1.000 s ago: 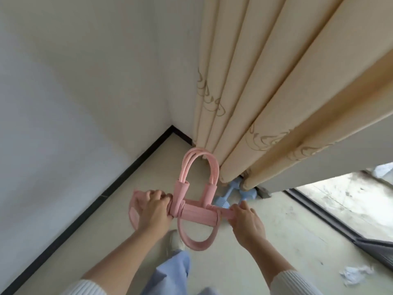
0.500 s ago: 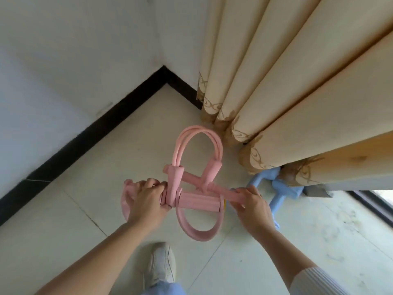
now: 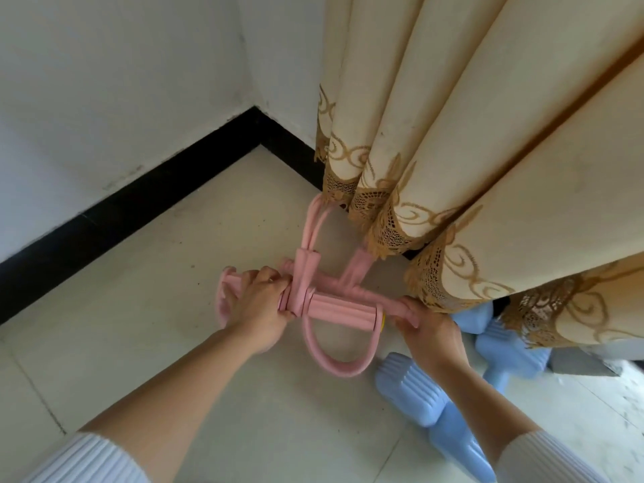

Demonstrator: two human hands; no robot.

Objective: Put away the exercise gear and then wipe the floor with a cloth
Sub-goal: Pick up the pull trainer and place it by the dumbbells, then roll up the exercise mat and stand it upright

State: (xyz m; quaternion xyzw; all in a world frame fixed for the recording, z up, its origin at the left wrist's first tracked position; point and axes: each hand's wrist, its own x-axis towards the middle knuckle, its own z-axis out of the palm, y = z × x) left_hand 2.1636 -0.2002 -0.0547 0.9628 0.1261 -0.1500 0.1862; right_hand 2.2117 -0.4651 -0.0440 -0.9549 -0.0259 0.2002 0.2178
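Pink pedal puller (image 3: 334, 310) low over floor (image 3: 174, 273) in wall corner, far loop touching curtain (image 3: 453, 169) hem. Left hand (image 3: 256, 305) curled round one bar end, right hand (image 3: 430, 329) pinching other end. Risk: straps snag lace hem, or bundle springs open once released. Look: ribbed foam bar, soft flat loops. Blue dumbbells (image 3: 418, 385) beside right wrist.

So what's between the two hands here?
In the head view, the ribbed foam bar of the pink pedal puller runs from the left hand to the right hand; each grips an end.
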